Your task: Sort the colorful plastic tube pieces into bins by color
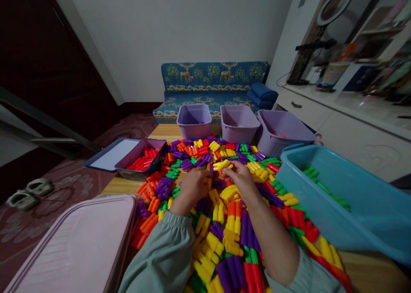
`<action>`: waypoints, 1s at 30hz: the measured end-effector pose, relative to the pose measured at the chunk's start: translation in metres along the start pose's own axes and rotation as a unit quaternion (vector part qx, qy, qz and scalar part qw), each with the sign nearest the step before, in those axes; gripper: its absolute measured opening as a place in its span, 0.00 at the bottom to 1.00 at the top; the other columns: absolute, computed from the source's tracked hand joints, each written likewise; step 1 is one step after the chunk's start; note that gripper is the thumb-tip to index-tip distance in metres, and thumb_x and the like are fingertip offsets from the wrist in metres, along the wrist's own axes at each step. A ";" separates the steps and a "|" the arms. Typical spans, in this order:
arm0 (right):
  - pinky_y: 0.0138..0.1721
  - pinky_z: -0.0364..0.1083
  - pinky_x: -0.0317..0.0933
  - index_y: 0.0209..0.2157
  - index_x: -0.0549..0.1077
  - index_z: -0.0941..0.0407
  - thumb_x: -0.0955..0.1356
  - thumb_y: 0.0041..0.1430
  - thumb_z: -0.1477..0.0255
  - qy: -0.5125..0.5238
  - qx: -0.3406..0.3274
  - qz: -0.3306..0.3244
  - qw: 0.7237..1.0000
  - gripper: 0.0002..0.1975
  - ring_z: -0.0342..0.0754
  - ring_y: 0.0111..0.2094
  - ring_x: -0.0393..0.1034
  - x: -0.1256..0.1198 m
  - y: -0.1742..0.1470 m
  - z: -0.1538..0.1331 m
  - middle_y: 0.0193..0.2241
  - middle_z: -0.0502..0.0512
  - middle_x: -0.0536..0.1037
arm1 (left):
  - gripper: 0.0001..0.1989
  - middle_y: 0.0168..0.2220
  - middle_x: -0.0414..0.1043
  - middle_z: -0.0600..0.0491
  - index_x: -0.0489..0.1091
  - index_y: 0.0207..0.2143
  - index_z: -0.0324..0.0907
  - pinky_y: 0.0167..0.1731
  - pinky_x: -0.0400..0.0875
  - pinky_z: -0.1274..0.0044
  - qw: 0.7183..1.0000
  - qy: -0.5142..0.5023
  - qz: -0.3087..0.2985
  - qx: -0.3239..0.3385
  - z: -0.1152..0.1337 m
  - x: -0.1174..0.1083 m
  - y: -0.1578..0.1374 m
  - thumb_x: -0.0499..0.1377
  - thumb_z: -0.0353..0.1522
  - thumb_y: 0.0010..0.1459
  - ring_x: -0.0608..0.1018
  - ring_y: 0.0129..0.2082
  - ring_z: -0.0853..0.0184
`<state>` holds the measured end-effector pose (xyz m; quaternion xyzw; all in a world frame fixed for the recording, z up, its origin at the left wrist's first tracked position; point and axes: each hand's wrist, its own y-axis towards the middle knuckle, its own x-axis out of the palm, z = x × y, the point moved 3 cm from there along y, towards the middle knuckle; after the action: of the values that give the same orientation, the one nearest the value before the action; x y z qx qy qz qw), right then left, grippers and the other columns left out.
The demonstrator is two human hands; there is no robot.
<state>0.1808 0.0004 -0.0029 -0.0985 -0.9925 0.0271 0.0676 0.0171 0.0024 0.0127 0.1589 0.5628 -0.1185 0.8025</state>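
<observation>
Many plastic toy building pieces in yellow, purple, red, orange and green, made of joined tubes, are heaped over the wooden table. My right hand [242, 179] has its thumb and fingers closed on a yellow building piece [222, 165], just above the pile. Beside it, my left hand [195, 183] is lowered into the pieces with its fingers curled down. A bit of yellow shows by the left fingertips, but what they grip is hidden. More yellow building pieces [231, 193] lie beneath and between the hands.
Three purple bins [193, 131] line the table's far side. At right is a blue tub [362, 224] with green pieces inside. A box [141, 167] of red pieces stands at left, behind a pale pink lid [86, 241]. A patterned sofa [212, 94] is beyond.
</observation>
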 end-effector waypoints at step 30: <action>0.24 0.40 0.64 0.31 0.75 0.55 0.73 0.42 0.67 -0.063 0.018 -0.081 0.995 0.12 0.47 0.28 0.75 0.010 -0.010 -0.001 0.29 0.51 0.80 | 0.16 0.29 0.67 0.58 0.63 0.36 0.40 0.25 0.71 0.79 0.782 -0.590 0.158 -0.127 -0.011 0.019 0.008 0.63 0.36 0.46 0.72 0.22 0.74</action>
<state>0.1694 -0.0071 0.0004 -0.0150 -0.9988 0.0459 0.0085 0.0170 0.0133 -0.0075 0.0417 -0.0438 0.0119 0.9981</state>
